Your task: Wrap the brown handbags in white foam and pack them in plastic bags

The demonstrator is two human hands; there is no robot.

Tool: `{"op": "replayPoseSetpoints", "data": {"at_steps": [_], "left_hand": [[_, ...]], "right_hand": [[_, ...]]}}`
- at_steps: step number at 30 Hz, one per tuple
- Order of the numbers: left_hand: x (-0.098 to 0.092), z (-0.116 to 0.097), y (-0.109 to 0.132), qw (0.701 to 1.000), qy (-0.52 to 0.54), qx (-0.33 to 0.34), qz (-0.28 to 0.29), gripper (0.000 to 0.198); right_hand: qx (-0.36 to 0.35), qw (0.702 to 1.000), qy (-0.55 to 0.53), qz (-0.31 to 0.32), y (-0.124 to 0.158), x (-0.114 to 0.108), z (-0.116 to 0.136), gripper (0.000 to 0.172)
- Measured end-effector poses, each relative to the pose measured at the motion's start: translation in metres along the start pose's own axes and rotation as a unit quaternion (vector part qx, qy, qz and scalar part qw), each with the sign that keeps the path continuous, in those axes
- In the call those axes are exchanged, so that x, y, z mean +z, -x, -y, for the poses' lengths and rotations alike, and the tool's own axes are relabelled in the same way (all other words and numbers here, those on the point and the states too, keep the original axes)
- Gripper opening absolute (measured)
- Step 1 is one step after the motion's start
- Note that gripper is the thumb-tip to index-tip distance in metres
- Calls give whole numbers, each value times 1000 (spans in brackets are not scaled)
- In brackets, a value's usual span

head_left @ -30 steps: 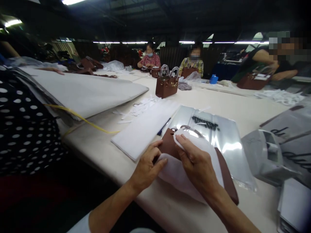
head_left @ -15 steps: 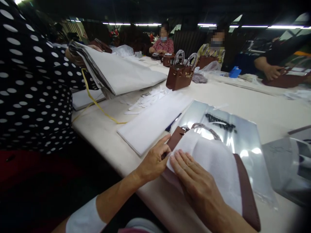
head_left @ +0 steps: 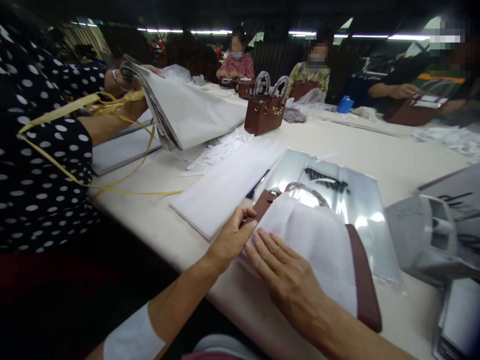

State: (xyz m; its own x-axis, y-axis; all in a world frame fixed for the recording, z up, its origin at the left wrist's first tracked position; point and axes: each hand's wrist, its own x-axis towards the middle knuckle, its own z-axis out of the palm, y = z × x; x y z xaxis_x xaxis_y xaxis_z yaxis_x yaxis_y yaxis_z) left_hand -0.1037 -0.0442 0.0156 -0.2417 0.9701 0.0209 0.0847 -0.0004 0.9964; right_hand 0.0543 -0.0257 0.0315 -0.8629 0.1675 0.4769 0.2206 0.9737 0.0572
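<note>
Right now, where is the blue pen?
Head view, centre: the blue pen lies between the white paper stack and the clear plastic bag, just beyond the left hand.

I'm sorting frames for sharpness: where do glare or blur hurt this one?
Head view: ceiling lights glare off the clear plastic bag in white patches; the right edge is smeared and stretched, the corners dark; the left hand, right hand and white sheet are sharp.
</note>
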Motion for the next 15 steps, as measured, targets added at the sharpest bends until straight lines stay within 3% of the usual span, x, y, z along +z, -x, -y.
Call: {"op": "replayPoseSetpoints", "data": {"at_steps": [3, 5, 7, 9, 11, 13, 15], "left_hand": [[3, -1, -1, 1000, -7, 14, -8, 18], [3, -2, 3, 998, -22, 36, -42, 20], [-1, -3, 10, 985, -82, 133, -73, 22], [-9, -2, 17, 938, -181, 294, -24, 26], [-20, 2, 21, 869, -260, 415, 70, 31], [-29, 8, 21, 839, -286, 446, 125, 37], [-35, 13, 21, 833, -290, 451, 139, 40]], "right_hand": [[-20, 1000, 17, 18, -1, -1, 3, 41], [-29, 999, 29, 24, 0, -2, 5, 40], [-27, 999, 32, 23, 0, -1, 6, 40], [-21, 999, 21, 15, 0, 0, 8, 38], [-9, 1000, 3, 16, 0, 1, 10, 35], [9, 999, -29, 26, -1, -3, 11, 31], [21, 995, -92, 30, -2, -14, 10, 27]]}}
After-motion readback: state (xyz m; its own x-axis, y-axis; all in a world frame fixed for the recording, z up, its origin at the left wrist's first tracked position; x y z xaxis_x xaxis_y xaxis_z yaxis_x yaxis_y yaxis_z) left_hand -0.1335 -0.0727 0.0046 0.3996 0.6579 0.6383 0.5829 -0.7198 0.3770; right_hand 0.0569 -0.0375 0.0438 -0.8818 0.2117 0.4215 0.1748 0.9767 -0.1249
